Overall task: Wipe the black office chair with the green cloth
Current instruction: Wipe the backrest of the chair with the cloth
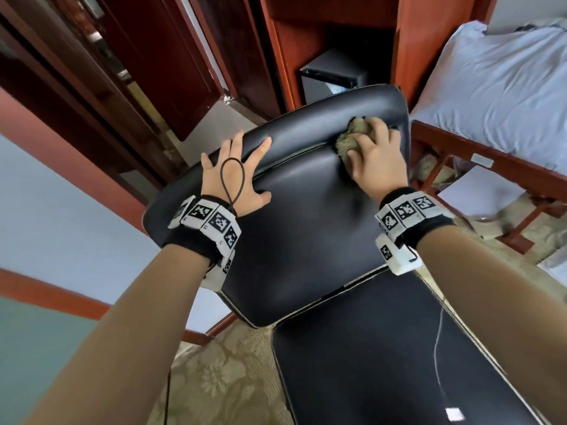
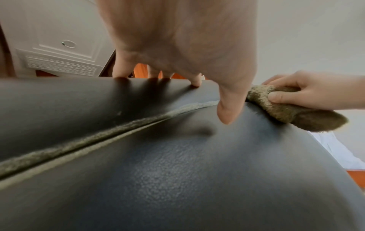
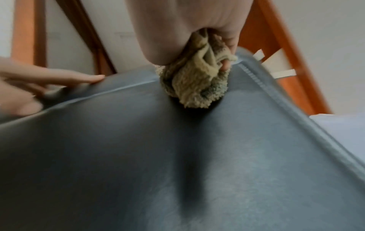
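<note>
The black office chair (image 1: pixel 306 216) fills the middle of the head view, its leather backrest (image 2: pixel 177 171) seen close up in both wrist views (image 3: pixel 138 156). My right hand (image 1: pixel 374 154) grips a bunched olive-green cloth (image 1: pixel 349 136) and presses it against the upper right of the backrest, near the seam. The cloth (image 3: pixel 195 84) is crumpled under my palm, and it also shows at the right in the left wrist view (image 2: pixel 286 107). My left hand (image 1: pixel 236 173) lies flat with spread fingers on the upper left of the backrest, thumb (image 2: pixel 227 109) on the lower panel.
A bed with pale sheets (image 1: pixel 497 96) on a red wooden frame (image 1: pixel 478 161) stands close on the right. Red-brown wooden furniture (image 1: pixel 306 41) with a dark box (image 1: pixel 334 78) sits behind the chair. A doorway is at the left. Patterned carpet (image 1: pixel 221 372) lies below.
</note>
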`<state>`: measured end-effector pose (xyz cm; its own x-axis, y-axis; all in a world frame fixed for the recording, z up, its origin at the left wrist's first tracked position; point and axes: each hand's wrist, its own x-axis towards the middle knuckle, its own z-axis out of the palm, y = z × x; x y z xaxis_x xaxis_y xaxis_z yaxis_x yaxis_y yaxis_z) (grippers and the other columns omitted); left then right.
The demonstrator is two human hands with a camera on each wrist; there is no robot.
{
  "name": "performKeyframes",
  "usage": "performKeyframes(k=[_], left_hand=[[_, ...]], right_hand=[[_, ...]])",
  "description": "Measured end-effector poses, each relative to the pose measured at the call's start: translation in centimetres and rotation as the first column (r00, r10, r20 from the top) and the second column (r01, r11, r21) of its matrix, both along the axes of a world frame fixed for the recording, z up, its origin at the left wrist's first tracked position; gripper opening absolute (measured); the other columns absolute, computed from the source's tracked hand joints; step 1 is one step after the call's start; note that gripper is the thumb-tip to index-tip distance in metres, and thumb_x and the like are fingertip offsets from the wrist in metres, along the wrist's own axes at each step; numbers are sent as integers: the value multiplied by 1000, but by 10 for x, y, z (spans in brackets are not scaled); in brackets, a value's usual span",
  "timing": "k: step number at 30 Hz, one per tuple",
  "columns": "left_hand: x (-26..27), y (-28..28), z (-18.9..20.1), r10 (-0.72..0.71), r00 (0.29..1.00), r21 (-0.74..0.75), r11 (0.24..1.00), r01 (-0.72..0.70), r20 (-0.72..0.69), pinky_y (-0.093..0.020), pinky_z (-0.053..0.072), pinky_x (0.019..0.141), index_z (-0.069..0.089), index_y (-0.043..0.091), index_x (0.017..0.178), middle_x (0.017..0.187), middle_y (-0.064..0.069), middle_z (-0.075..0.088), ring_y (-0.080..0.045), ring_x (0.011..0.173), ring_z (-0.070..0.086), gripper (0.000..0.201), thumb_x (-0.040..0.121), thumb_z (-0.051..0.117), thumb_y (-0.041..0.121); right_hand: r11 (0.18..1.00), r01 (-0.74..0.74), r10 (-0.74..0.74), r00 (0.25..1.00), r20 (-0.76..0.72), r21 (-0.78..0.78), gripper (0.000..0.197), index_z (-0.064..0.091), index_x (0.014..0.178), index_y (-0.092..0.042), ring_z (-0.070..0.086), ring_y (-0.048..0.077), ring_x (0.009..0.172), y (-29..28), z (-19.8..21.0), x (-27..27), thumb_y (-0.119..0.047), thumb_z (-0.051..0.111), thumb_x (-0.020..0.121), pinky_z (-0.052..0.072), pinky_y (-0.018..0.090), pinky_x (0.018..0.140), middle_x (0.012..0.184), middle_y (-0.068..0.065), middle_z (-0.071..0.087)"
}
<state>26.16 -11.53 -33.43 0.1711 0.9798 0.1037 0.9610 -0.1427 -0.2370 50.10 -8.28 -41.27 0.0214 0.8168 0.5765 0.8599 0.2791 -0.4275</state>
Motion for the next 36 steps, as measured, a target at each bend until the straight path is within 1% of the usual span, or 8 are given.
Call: performKeyframes(k=[3,7,13,16,22,28,31,36], left_hand=[[1,0,-2,0,1000,5,1000,0,15,-62,13,110,5,41,149,157,-8,2,-25,143,5,95,75,65,54],[1,2,-5,7,998,5,1000,-7,59,-62,10,110,8,39,149,157,-9,1,-26,144,3,98,72,66,56],[0,3,-6,13,999,3,1000,-13,39,-63,9,109,6,39,149,157,-10,1,-28,144,2,103,69,68,58],[0,2,-5,-10,1000,12,1000,10,18,-63,12,109,6,38,149,157,-11,2,-28,143,4,101,71,67,57],[1,4,-3,-29,999,3,1000,29,18,-62,12,110,5,39,149,157,-10,1,-27,143,4,98,74,66,55],[0,7,-6,-9,1000,-3,1000,9,13,-63,9,110,3,40,149,157,-11,-1,-29,144,2,101,73,65,60],[1,7,-7,-7,1000,3,1000,7,14,-62,9,110,3,40,149,157,-12,-1,-29,144,1,101,72,65,60],[-1,5,-9,-20,1000,22,1000,19,11,-63,9,109,2,39,149,157,-12,-1,-29,144,2,101,73,65,58]], right_hand=[[980,179,-191,971,-144,-89,33,59,119,-3,36,44,118,3,-1,18,-17,47,92,30,39,99,142,19,35],[958,255,-281,930,-238,-134,31,61,110,1,37,43,114,8,8,-7,-15,44,90,24,36,98,137,23,35],[1000,-25,26,987,-156,6,24,64,102,4,42,45,105,-13,8,-75,-7,52,84,34,37,90,128,27,44],[996,-89,89,994,-67,-7,27,62,110,1,42,44,110,-13,5,-59,-12,54,87,47,41,80,132,24,44],[971,219,-231,962,-147,-94,31,59,117,-5,36,41,119,3,-4,17,-19,45,92,28,35,98,140,19,35],[926,316,-356,913,-199,-207,32,59,115,-4,36,40,116,9,8,-3,-20,43,93,24,33,101,139,20,31],[951,259,-292,932,-215,-171,30,61,112,-2,36,39,114,1,14,-36,-18,45,92,24,33,98,136,22,33],[997,-74,71,993,-94,-25,26,66,104,-1,45,42,100,-27,10,-92,-14,59,83,38,36,88,123,25,48]])
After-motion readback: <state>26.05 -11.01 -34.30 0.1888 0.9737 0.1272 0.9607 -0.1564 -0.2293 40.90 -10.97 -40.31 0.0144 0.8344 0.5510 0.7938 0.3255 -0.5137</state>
